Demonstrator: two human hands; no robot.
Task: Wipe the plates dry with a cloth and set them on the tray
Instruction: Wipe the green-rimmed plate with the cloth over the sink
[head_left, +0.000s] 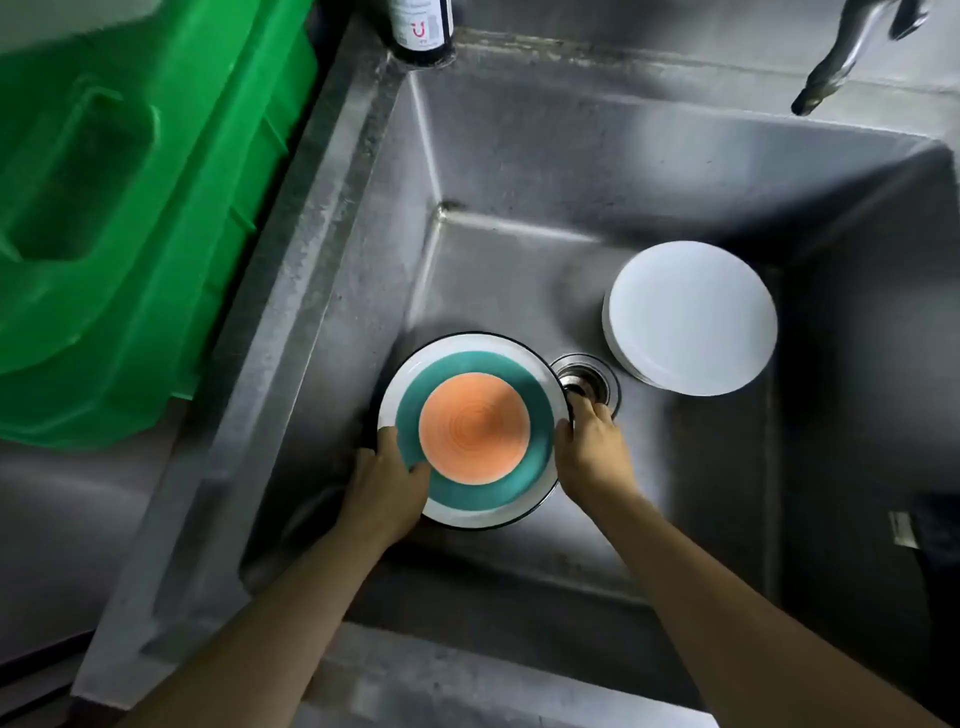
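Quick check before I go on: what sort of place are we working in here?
Most likely a kitchen dishwashing spot: a deep steel sink with a drain, a faucet above, plates in the basin, and a green plastic tray beside it.

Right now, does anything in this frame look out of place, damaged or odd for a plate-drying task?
Nothing looks damaged or spilled. The left hand and right hand grip the coloured plate by its rim inside the sink; the white plates are stacked beside the drain. One oddity: no cloth is visible.
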